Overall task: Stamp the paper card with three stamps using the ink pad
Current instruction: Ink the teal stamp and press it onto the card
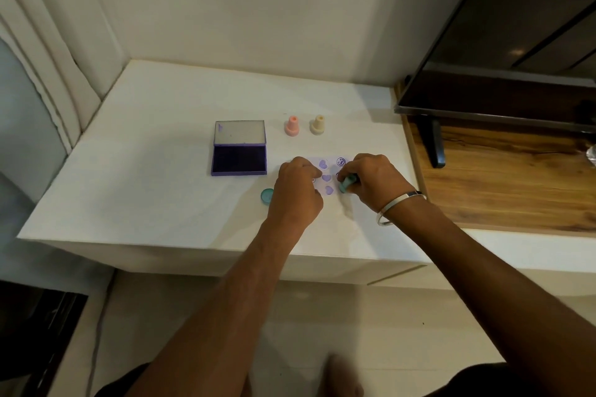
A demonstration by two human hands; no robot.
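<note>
A white paper card lies on the white table, marked with purple hearts and round prints. My right hand grips a teal stamp, tilted with its face down at the card. My left hand rests on the card's left part, fingers curled, pressing it down. An open purple ink pad with its lid up sits to the left. A pink stamp and a cream stamp stand upright behind the card. A teal cap lies left of my left hand.
The white table ends in a front edge close to my arms. To the right, a wooden surface holds a dark screen on a black stand. A wall and pale curtain close the back and left.
</note>
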